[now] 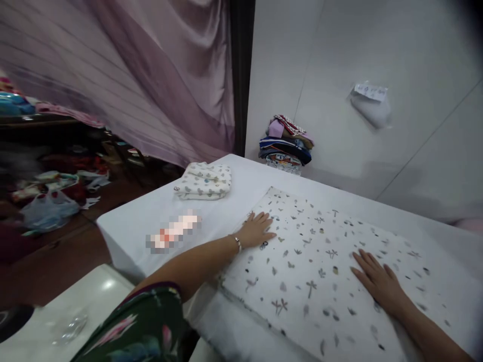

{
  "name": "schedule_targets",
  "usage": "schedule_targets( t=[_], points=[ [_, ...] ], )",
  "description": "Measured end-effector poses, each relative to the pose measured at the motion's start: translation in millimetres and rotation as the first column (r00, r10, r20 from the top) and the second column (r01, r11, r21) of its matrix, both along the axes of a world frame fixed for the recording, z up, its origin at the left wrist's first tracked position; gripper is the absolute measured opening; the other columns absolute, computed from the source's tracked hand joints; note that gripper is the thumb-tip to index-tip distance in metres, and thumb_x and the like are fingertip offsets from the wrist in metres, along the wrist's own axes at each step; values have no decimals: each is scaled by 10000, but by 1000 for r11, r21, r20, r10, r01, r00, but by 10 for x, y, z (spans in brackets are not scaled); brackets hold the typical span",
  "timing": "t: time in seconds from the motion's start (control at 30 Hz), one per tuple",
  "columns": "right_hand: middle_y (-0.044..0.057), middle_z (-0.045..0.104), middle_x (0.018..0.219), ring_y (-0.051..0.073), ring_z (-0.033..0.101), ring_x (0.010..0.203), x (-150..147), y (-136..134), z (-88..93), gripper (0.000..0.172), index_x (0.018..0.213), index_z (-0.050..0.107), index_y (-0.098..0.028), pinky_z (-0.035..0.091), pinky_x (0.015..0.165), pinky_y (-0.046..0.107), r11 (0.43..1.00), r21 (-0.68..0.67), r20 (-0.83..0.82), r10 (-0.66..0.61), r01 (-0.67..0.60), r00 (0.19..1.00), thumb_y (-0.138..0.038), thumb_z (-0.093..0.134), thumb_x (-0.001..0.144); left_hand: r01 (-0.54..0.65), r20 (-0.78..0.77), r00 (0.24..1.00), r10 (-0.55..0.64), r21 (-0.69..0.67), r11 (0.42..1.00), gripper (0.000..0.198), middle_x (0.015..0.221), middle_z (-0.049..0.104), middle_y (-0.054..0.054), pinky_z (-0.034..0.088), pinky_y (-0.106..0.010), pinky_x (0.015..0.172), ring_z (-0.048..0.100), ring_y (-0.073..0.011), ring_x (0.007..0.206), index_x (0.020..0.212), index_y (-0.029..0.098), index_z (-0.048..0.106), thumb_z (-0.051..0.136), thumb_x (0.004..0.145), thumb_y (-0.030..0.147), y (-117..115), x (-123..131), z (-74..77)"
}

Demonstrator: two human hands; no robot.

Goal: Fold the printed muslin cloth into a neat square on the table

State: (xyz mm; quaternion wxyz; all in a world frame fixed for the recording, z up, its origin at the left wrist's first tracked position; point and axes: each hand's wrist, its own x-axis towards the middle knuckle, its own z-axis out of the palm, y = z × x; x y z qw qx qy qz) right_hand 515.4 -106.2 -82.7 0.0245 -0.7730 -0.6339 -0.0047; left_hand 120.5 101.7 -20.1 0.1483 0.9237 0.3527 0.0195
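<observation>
A white printed cloth (pixel 302 261), dotted with small palms, leaves and birds, lies spread over the table. My left hand (pixel 256 230) rests palm down near its left edge, fingers spread. Farther right, my right hand (pixel 379 281) lies flat on the same cloth with its fingers apart. Neither hand grips anything. Beyond my left hand sits a folded cloth (pixel 206 182) with a similar small print. The near right part of the spread cloth runs out of view.
The white-covered table (pixel 241 176) meets a pale wall. Folded clothes (pixel 287 143) are stacked against that wall. A blurred-out item (pixel 173 232) lies left of my arm. A pink curtain (pixel 181 75) hangs at left, and a plastic bag (pixel 49 208) stands below. A white stool-like surface (pixel 101 286) is nearby.
</observation>
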Motion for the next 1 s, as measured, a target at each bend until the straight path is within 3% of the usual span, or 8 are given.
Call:
schedule_targets(
  t=[0.07, 0.17, 0.33, 0.47, 0.67, 0.8, 0.9, 1.0],
  points=[
    [62, 244, 1508, 292, 205, 1380, -138, -33, 103, 668, 1435, 340, -243, 256, 1061, 574, 999, 19, 10, -32, 32, 999, -589, 173, 889, -14, -5, 1000, 14, -17, 1000, 666, 1544, 158, -104, 96, -508, 1128, 96, -267, 1423, 1405, 208, 324, 264, 885, 619, -75, -57, 78],
    [43, 211, 1519, 271, 164, 1393, -473, -253, 133, 618, 1461, 278, -264, 236, 1079, 553, 996, 85, 7, 37, -38, 999, -540, 165, 919, -42, 18, 999, 41, 46, 998, 614, 1535, 202, -98, 122, -509, 1124, 138, -274, 1416, 1363, 218, 389, 329, 879, 593, -297, -353, 125],
    [15, 186, 1525, 270, 165, 1392, -918, -607, -21, 577, 1448, 294, -312, 211, 1093, 545, 994, 20, -41, 113, -112, 993, -547, 243, 924, -210, 64, 977, 205, 94, 973, 577, 1493, 316, -100, 205, -488, 1103, 264, -284, 1371, 1335, 197, 428, 355, 887, 552, -703, -1012, -13],
    [32, 263, 1501, 283, 208, 1377, -1043, -529, 88, 595, 1404, 391, -287, 256, 1074, 561, 997, 46, -94, 59, -55, 994, -576, 262, 901, -367, 188, 919, 346, 91, 926, 495, 1400, 449, -108, 318, -399, 1039, 408, -247, 1270, 1291, 182, 467, 380, 900, 472, -883, -1175, -47],
    [69, 396, 1436, 280, 293, 1352, -1634, 6, 560, 586, 1290, 544, -203, 428, 1001, 446, 992, 108, -380, 102, -65, 919, -558, 365, 859, -533, 287, 811, 509, 5, 846, 332, 1097, 600, -70, 422, -328, 861, 552, -202, 1017, 1153, 194, 531, 415, 893, 365, -954, -1167, 26],
    [55, 543, 1314, 268, 517, 1185, -2192, 598, 730, 453, 1174, 624, -244, 500, 902, 400, 991, 119, -566, 121, -64, 815, -478, 403, 857, -563, 355, 757, 549, -72, 823, 255, 1009, 604, -42, 426, -303, 810, 565, -177, 943, 1085, 200, 549, 436, 881, 303, -987, -1213, -7],
    [55, 654, 1141, 234, 601, 1043, -2571, 1127, 794, 399, 1150, 632, -223, 483, 901, 362, 989, 112, -596, 141, -91, 790, -372, 394, 867, -553, 405, 737, 541, -100, 827, 210, 980, 601, -35, 427, -298, 797, 558, -170, 921, 1037, 204, 561, 452, 868, 261, -1017, -1255, -35],
    [39, 693, 1006, 190, 639, 886, -2863, 1623, 840, 439, 1259, 556, -196, 488, 825, 307, 981, 35, -469, 186, -192, 864, -252, 361, 870, -516, 449, 734, 509, -119, 848, 203, 968, 599, -27, 432, -296, 798, 553, -162, 905, 1022, 213, 570, 455, 855, 210, -1025, -1293, -47]
  ],
)
